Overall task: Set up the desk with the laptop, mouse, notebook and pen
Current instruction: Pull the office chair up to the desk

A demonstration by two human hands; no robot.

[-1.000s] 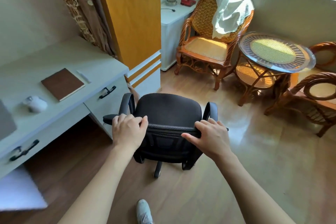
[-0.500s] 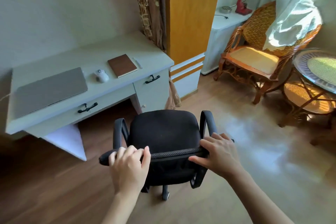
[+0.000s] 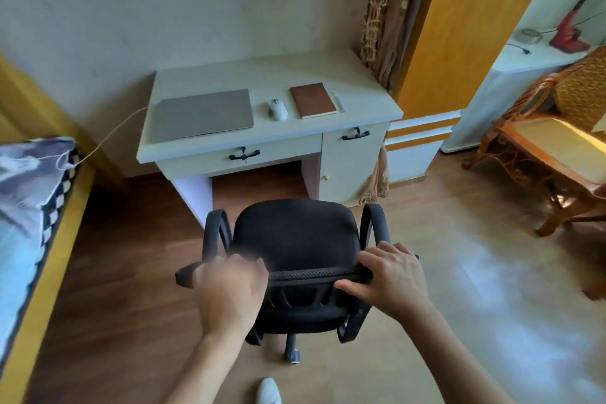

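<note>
A white desk (image 3: 229,75) stands against the wall ahead. On it lie a closed grey laptop (image 3: 202,115) at the left, a white mouse (image 3: 277,109) in the middle, a brown notebook (image 3: 313,100) to its right, and a pale pen (image 3: 339,101) beside the notebook. A black office chair (image 3: 295,233) faces the desk's knee gap. My left hand (image 3: 229,289), blurred, and my right hand (image 3: 393,279) both grip the top of the chair's backrest.
A bed with a patterned cover (image 3: 29,193) runs along the left. A cable (image 3: 108,138) leads from the laptop to the bed. An orange wardrobe (image 3: 459,26) and a rattan chair (image 3: 551,141) stand at the right. My shoe (image 3: 268,391) shows below.
My view has swung left, bringing the desk to the centre. The chair has turned with my hands on it and now faces the desk squarely.
</note>
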